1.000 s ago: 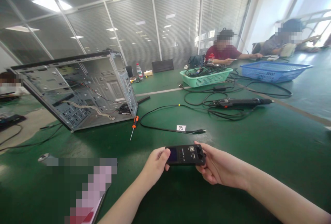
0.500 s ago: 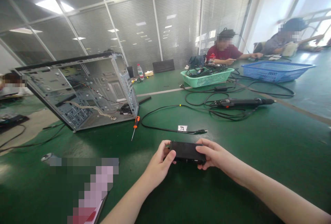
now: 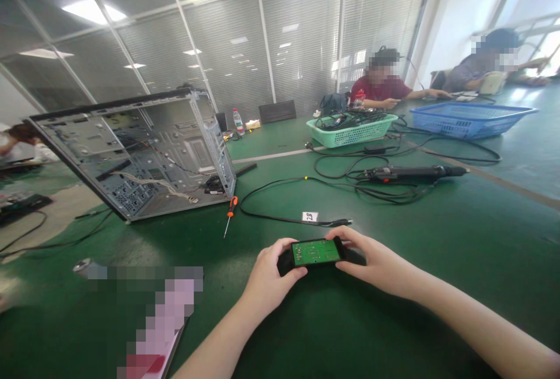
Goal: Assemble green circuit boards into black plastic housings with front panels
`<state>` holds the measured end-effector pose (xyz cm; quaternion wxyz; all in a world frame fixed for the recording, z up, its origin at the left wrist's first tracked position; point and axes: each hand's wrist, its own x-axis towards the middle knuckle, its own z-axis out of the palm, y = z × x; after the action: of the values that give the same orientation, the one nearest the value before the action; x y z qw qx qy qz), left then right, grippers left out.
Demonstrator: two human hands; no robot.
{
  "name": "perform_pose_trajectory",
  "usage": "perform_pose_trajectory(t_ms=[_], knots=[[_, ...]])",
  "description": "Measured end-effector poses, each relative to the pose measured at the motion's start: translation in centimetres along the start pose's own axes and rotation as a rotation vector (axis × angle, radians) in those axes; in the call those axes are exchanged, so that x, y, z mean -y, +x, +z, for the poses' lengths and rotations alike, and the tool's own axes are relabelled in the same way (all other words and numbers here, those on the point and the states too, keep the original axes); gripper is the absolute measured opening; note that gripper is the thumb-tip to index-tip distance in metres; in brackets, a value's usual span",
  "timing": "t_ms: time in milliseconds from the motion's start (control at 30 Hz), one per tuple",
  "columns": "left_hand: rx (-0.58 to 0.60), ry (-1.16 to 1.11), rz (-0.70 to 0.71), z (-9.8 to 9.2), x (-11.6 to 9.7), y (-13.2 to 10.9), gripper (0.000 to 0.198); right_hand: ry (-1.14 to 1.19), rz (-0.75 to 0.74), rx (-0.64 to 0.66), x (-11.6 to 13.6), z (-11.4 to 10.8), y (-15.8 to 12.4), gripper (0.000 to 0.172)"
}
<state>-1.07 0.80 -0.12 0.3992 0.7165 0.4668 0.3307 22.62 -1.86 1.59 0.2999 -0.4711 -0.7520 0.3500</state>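
I have the small black-edged device [image 3: 317, 252] between both hands, over the green table [image 3: 394, 338], its green circuit side [image 3: 314, 251] facing up at my head camera. Taking the device as the clock's centre, my left hand [image 3: 269, 269] grips from nine o'clock: index finger at the ten o'clock corner, thumb along the near edge toward seven. My right hand [image 3: 370, 255] holds it from three, fingers at the one-to-two corner, thumb at four, so the board lies between the two sets of fingertips. The dark patch inside my left grip may be casing or shadow; I can't quite tell. A black cable [image 3: 339, 223] lies just beyond at twelve, the orange screwdriver [image 3: 231, 207] at ten, and the black power driver [image 3: 405, 173] at two
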Motion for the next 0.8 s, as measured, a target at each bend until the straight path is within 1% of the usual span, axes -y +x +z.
perform_pose_trajectory(t_ms=[133, 200, 300, 400, 467, 533, 633, 733, 800], knots=[[0.01, 0.036, -0.008, 0.0, 0.4, 0.0, 0.044, -0.055, 0.019, -0.007, -0.1, 0.1, 0.0, 0.037], [0.025, 0.073, -0.014, 0.1, 0.5, 0.1, 0.044, -0.143, 0.017, -0.042, 0.0, 0.2, 0.1, 0.038], [0.037, 0.124, -0.003, 0.1, 0.4, 0.1, 0.044, -0.308, -0.041, -0.104, 0.8, 0.7, 0.7, 0.036], [0.038, 0.156, 0.028, 0.1, 0.4, 0.2, 0.044, -0.38, -0.117, -0.067, 2.2, 1.5, 1.9, 0.034], [0.037, 0.174, 0.037, 0.0, 0.4, 0.2, 0.044, -0.358, -0.117, -0.016, 3.0, 2.1, 2.8, 0.034], [0.039, 0.188, 0.03, 0.0, 0.4, 0.2, 0.045, -0.304, -0.076, 0.007, 3.5, 2.5, 3.6, 0.033], [0.048, 0.221, 0.013, -0.1, 0.1, 0.2, 0.047, -0.248, -0.012, 0.006, 3.5, 2.8, 4.4, 0.027], [0.056, 0.263, 0.013, -0.2, -0.3, 0.1, 0.046, -0.251, 0.025, -0.013, 3.4, 2.9, 4.5, 0.02], [0.064, 0.28, 0.009, -0.3, -0.4, 0.1, 0.046, -0.268, 0.04, -0.022, 3.5, 3.1, 4.4, 0.021]])
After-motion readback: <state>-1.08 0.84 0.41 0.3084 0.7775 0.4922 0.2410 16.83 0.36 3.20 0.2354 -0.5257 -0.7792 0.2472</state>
